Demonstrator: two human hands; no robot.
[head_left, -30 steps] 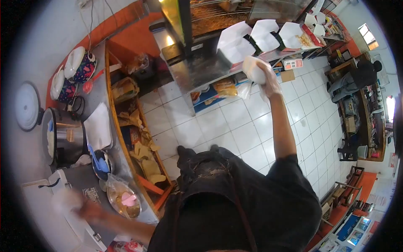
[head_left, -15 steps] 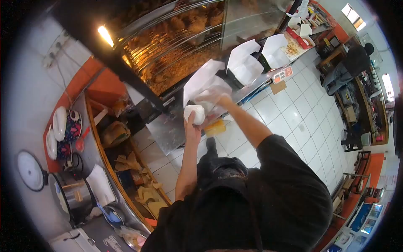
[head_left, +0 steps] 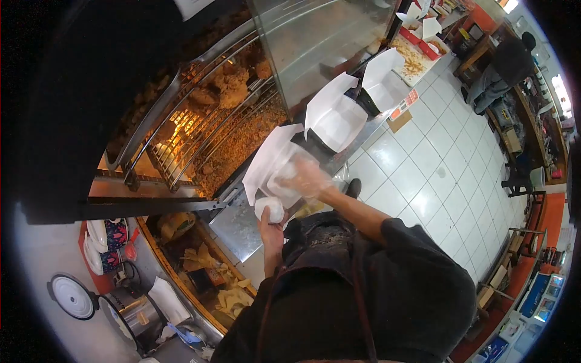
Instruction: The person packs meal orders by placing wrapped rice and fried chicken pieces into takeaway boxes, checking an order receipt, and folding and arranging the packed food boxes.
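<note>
My left hand (head_left: 272, 227) is wrapped round a small white wrapped bundle (head_left: 269, 210), just below the nearest open white box (head_left: 266, 160). Over that box, my right hand (head_left: 305, 178) wears a clear plastic glove and is smeared by motion; whether it holds anything cannot be made out. Two more open white boxes, a middle one (head_left: 337, 124) and a farther one (head_left: 384, 88), stand in a row on the counter beside the glass-fronted warmer. Fried pieces (head_left: 230, 88) lie on the wire rack inside the warmer.
A metal pot (head_left: 136, 311), a round lid (head_left: 72, 296) and patterned pots lie at lower left, beside a wooden shelf (head_left: 181, 275) with paper. Red boxes (head_left: 426, 45) stand at the counter's far end. Another person (head_left: 507, 60) stands at upper right by a wooden counter.
My left hand has come from the lower-left worktop to the boxes with a white bundle. My right hand has moved from the counter's edge to the nearest box. The view has shifted towards the warmer.
</note>
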